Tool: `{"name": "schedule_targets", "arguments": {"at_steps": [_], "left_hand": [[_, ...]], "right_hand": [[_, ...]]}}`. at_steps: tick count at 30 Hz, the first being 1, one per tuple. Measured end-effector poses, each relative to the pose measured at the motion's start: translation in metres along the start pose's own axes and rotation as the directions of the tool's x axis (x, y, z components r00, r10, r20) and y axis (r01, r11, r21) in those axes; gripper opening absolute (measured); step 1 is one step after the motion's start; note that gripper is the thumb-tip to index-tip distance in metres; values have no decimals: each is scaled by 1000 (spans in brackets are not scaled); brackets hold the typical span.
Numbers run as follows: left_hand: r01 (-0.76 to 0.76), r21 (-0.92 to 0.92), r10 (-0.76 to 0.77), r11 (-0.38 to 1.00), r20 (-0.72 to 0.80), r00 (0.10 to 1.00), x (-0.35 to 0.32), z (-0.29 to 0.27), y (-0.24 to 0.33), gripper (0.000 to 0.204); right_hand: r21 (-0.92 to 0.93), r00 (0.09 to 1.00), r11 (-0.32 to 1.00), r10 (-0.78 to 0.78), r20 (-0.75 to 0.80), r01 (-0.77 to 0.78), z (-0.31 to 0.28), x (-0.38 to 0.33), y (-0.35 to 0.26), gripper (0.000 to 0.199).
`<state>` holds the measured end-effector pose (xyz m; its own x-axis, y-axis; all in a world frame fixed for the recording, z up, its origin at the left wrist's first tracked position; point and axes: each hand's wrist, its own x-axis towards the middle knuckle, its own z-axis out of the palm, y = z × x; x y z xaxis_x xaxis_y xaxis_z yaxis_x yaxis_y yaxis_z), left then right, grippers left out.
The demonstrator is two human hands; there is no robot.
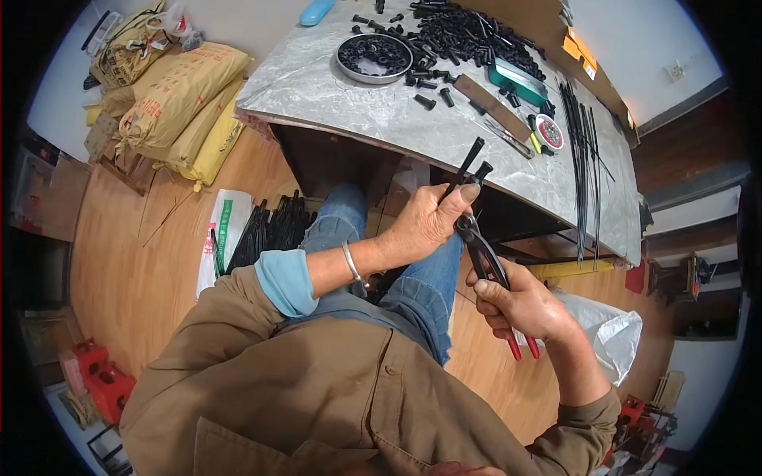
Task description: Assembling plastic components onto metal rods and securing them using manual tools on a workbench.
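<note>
My left hand (425, 224) is closed over my lap around dark parts. A slim black rod-like piece (471, 159) sticks up from it, and a short black piece with a flared end (482, 170) shows beside the thumb. Lower and to the right, my right hand (520, 300) is wrapped round end-cutting pincers (484, 252) with black arms and red handle ends. The pincers' head is up against the left fingertips, by the held parts. Whether the jaws bite on anything is hidden by the fingers.
On the grey marbled table (317, 103) ahead lie a heap of black bolt-like parts (468, 36), a round metal dish (375, 57) of small black pieces, a green tray (516, 79) and long black rods (583, 151). Black strips (274, 226) stand by my left leg; stuffed sacks (182, 95) sit far left.
</note>
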<state>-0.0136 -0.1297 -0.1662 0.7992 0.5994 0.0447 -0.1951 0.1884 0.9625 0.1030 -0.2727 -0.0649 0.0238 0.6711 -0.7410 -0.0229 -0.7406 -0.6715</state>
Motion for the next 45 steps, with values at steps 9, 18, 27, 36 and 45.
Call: {"name": "schedule_targets", "arguments": {"at_steps": [9, 18, 27, 36, 45], "left_hand": [[-36, 2, 36, 999, -145, 989, 23, -12, -20, 53], [-46, 35, 56, 998, -423, 904, 46, -68, 6, 33], [-492, 30, 470, 870, -346, 812, 48, -76, 95, 22], [-526, -300, 287, 796, -578, 764, 43, -163, 118, 29], [-14, -797, -419, 603, -332, 845, 11, -83, -44, 42]], "right_hand": [[-566, 890, 800, -391, -236, 201, -16, 52, 19, 19], [-937, 481, 309, -804, -349, -163, -89, 158, -20, 51], [-947, 230, 241, -930, -288, -214, -104, 188, -14, 45], [-582, 208, 205, -976, -64, 787, 2, 108, 50, 6], [426, 526, 309, -473, -707, 850, -35, 83, 141, 34]]}}
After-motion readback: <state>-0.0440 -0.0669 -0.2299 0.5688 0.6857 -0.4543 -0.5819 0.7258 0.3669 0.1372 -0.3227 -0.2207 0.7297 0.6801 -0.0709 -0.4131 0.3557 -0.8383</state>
